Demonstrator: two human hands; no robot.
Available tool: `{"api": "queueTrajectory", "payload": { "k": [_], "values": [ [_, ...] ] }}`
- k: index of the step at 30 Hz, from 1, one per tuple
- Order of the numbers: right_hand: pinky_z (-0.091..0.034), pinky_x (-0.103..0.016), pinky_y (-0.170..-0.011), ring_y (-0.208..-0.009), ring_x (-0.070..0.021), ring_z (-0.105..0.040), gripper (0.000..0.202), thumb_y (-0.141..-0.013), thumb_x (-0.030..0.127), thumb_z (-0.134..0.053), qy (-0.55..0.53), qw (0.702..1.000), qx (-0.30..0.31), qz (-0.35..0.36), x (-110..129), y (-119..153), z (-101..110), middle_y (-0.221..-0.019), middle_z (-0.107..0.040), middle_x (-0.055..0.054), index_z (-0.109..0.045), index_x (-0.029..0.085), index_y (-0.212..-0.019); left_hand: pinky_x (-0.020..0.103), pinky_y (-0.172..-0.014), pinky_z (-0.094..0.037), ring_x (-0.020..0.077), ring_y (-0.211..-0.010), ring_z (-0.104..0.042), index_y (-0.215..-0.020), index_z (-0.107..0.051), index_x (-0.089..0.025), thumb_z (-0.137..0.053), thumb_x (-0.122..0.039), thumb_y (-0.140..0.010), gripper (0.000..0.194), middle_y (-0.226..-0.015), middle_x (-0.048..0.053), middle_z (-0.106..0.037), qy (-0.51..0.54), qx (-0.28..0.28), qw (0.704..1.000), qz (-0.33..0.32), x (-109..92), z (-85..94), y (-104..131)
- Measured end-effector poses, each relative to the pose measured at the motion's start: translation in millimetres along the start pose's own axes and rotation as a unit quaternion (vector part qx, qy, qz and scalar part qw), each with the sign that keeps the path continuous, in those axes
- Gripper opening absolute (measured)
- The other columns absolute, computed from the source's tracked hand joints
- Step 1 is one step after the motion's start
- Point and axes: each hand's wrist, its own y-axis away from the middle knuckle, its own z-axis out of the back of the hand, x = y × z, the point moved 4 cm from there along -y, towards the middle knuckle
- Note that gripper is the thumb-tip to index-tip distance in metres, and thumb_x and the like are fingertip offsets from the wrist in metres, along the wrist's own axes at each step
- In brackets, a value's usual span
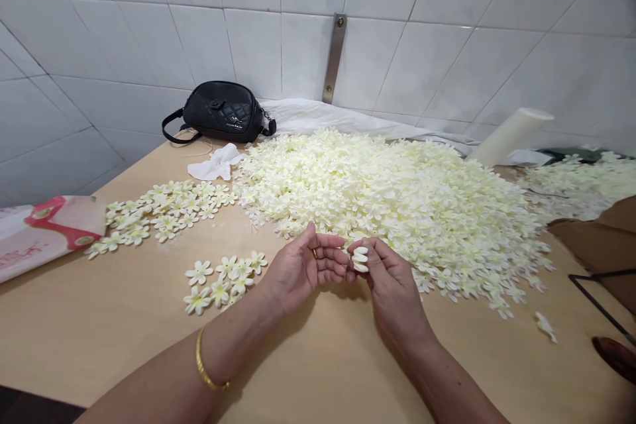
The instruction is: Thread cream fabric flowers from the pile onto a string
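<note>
My right hand (395, 288) pinches a small white artificial flower (360, 259) between thumb and fingers, its petals facing left. Palm turned up, my left hand (311, 264) lies just left of it with the fingers apart and slightly curled; nothing rests on the palm. Its fingertips come close to the flower, and whether they touch it I cannot tell. Behind both hands rises a large heap of white flowers with pale yellow centres (377, 179). A small group of loose flowers (220, 288) lies on the table left of my left forearm.
More flowers (166, 209) are spread at the table's left, beside a pink and white bag (44, 235). A black handbag (223, 109) and white tissue (216, 162) sit at the back. A white roll (511, 136) leans near the tiled wall. Brown cardboard (596, 245) is at right.
</note>
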Motion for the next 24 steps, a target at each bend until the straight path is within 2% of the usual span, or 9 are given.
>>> {"api": "queueTrajectory", "payload": {
  "k": [3,5,9,12,15,20,24],
  "values": [
    [-0.04,-0.022,-0.054,-0.058,-0.0108,-0.049,0.023,-0.084,0.038,-0.042,0.006,1.0,-0.005,0.003,1.0,-0.1,0.7,-0.065,-0.054,0.001,-0.055,0.02,-0.081,0.025,-0.061,-0.045,0.0142,-0.06,-0.057,-0.082,-0.062,-0.005,-0.035,-0.045,-0.083,0.048,-0.068,0.011,-0.061,-0.002,0.008,1.0,0.007,0.7,-1.7,0.2],
    [-0.039,-0.022,-0.052,-0.056,-0.0104,-0.048,0.023,-0.084,0.037,-0.042,0.03,0.999,-0.012,0.008,2.1,0.5,1.1,-0.062,-0.052,0.002,-0.054,0.019,-0.077,0.026,-0.062,-0.045,0.0144,-0.062,-0.058,-0.082,-0.062,-0.007,-0.04,-0.045,-0.081,0.044,-0.069,0.01,-0.06,-0.028,0.003,1.0,-0.012,0.7,-3.5,1.6],
    [-0.034,-0.02,-0.047,-0.051,-0.0092,-0.044,0.021,-0.081,0.034,-0.048,0.137,0.988,-0.052,0.042,7.6,2.8,1.9,-0.055,-0.047,0.003,-0.05,0.018,-0.066,0.022,-0.057,-0.04,0.0097,-0.056,-0.053,-0.078,-0.06,-0.012,-0.061,-0.036,-0.07,0.026,-0.065,0.003,-0.058,-0.184,-0.019,0.979,-0.085,2.4,-8.5,6.6],
    [-0.032,-0.02,-0.047,-0.05,-0.0083,-0.039,0.021,-0.08,0.031,-0.049,0.177,0.98,-0.064,0.07,12.4,3.5,0.2,-0.053,-0.043,0.004,-0.049,0.018,-0.063,0.02,-0.051,-0.035,0.0067,-0.05,-0.045,-0.066,-0.056,-0.013,-0.067,-0.029,-0.065,0.02,-0.055,-0.002,-0.052,-0.262,-0.011,0.958,-0.113,7.1,-11.4,7.5],
    [-0.035,-0.019,-0.049,-0.052,-0.0083,-0.042,0.023,-0.082,0.033,-0.046,0.126,0.99,-0.037,0.057,12.3,1.8,-1.9,-0.055,-0.044,0.004,-0.048,0.018,-0.064,0.021,-0.052,-0.034,0.0066,-0.049,-0.043,-0.057,-0.053,-0.013,-0.066,-0.025,-0.065,0.019,-0.05,-0.002,-0.049,-0.252,-0.008,0.96,-0.123,9.7,-8.1,4.7],
    [-0.041,-0.022,-0.055,-0.056,-0.0103,-0.051,0.018,-0.08,0.036,-0.051,-0.002,0.999,0.036,-0.001,6.1,0.0,-5.2,-0.06,-0.053,0.003,-0.05,0.019,-0.074,0.022,-0.052,-0.035,0.008,-0.047,-0.046,-0.059,-0.053,-0.013,-0.063,-0.023,-0.066,0.016,-0.052,0.0,-0.054,-0.243,-0.012,0.964,-0.105,6.8,-1.7,1.4],
    [-0.039,-0.02,-0.053,-0.054,-0.0086,-0.049,0.019,-0.077,0.035,-0.055,-0.055,0.998,0.033,-0.024,2.0,-0.1,-4.2,-0.057,-0.052,0.004,-0.051,0.018,-0.071,0.021,-0.05,-0.035,0.0074,-0.046,-0.045,-0.059,-0.052,-0.013,-0.062,-0.024,-0.068,0.017,-0.052,0.0,-0.054,-0.241,-0.005,0.965,-0.103,4.6,-3.6,2.7]
  ]
}}
